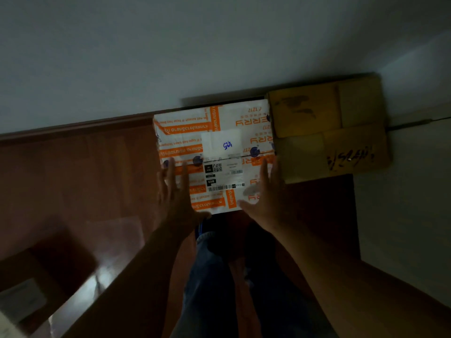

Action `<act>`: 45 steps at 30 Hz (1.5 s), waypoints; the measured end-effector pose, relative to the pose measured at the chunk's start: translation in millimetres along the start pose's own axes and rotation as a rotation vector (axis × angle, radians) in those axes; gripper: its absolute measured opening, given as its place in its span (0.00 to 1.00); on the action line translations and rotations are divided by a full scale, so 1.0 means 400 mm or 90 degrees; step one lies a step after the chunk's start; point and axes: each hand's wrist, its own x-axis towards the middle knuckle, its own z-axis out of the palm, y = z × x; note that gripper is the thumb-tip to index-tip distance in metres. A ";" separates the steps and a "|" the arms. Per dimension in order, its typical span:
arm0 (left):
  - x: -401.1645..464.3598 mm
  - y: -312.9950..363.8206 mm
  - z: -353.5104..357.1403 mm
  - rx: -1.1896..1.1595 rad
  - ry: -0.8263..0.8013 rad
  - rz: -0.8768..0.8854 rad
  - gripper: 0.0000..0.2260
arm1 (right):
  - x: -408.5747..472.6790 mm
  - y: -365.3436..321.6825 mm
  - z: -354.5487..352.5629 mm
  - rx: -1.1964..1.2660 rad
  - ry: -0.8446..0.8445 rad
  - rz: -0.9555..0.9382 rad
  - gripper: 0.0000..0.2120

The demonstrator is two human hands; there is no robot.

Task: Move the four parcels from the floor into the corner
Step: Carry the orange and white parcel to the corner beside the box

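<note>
A white parcel with orange print (214, 132) lies on the wooden floor against the wall. Touching its right side, a plain brown cardboard parcel (329, 128) fills the corner. My left hand (175, 193) hovers over the white parcel's near left edge, fingers spread, holding nothing. My right hand (264, 191) is over its near right edge, fingers also apart. Both hands are blurred, and I cannot tell whether they touch the parcel. Another brown parcel (36, 276) with a pale label sits blurred at the lower left.
Grey walls (170, 57) meet at the corner on the right, with a dark skirting board (80, 126) along the floor. My legs in dark trousers (214, 276) stand just behind the white parcel. Light glares off the floor (109, 272) at lower left.
</note>
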 end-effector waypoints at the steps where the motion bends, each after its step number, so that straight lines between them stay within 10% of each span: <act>1: -0.009 0.007 0.002 0.048 -0.040 -0.012 0.67 | -0.007 0.012 0.002 -0.053 -0.023 -0.038 0.64; 22: 0.032 0.040 -0.043 0.087 -0.121 -0.038 0.48 | 0.049 -0.007 -0.044 -0.092 -0.048 -0.061 0.47; 27: 0.028 0.035 -0.081 -0.030 -0.088 -0.059 0.40 | 0.042 -0.084 -0.129 -0.076 -0.027 -0.063 0.29; 34: -0.113 0.044 -0.188 -0.184 -0.067 -0.224 0.21 | -0.030 -0.262 -0.192 -0.160 -0.075 -0.193 0.26; 45: -0.558 -0.172 -0.316 -0.233 0.031 -0.450 0.18 | -0.321 -0.536 0.025 -0.316 -0.204 -0.367 0.30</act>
